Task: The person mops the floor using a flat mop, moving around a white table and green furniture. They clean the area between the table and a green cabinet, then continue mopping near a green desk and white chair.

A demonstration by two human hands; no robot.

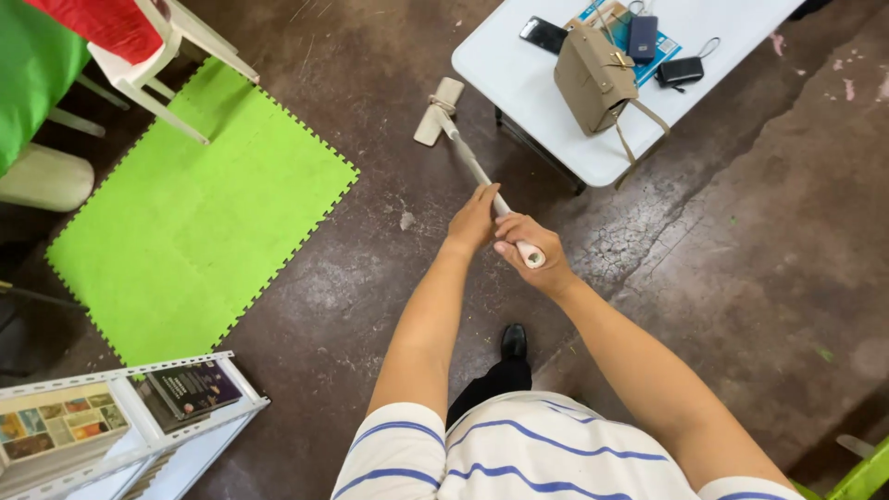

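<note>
A dark, cracked concrete floor (741,241) fills the scene, with a bright green foam mat (194,231) of interlocking tiles spread at left. At far right stands a white bench (519,74) carrying a tan handbag (594,79), a black phone (543,34), a dark blue pouch (643,37) and a small black pouch (680,71). A white plastic chair (153,65) sits at far left; a white wire shelf (139,417) holding books occupies the near left corner. At centre, a person in a striped shirt grips a flat mop (463,139) with both hands: the left hand (474,222) closed around the handle lower down, the right hand (530,250) clenched around its top end. The beige mop head (437,111) rests on the floor just beside the bench's near-left corner. A black shoe (514,341) shows below.
</note>
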